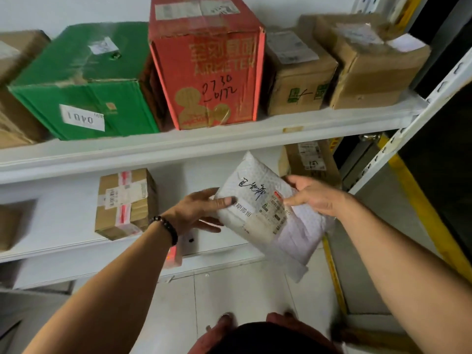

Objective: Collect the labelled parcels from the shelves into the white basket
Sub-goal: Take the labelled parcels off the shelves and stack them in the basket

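Note:
A white bubble-mailer parcel (265,213) with black handwriting and a printed label hangs tilted in front of the lower shelf (76,249). My left hand (201,213) grips its left edge, thumb on top and fingers underneath. My right hand (311,195) pinches its upper right side. The white basket is not in view.
The upper shelf (204,146) carries a green box (84,80), a tall red box (209,62) and two brown cartons (298,75), (370,60). A taped brown carton (126,203) and another carton (311,159) stand on the lower shelf. A white upright (408,129) runs at the right. Tiled floor lies below.

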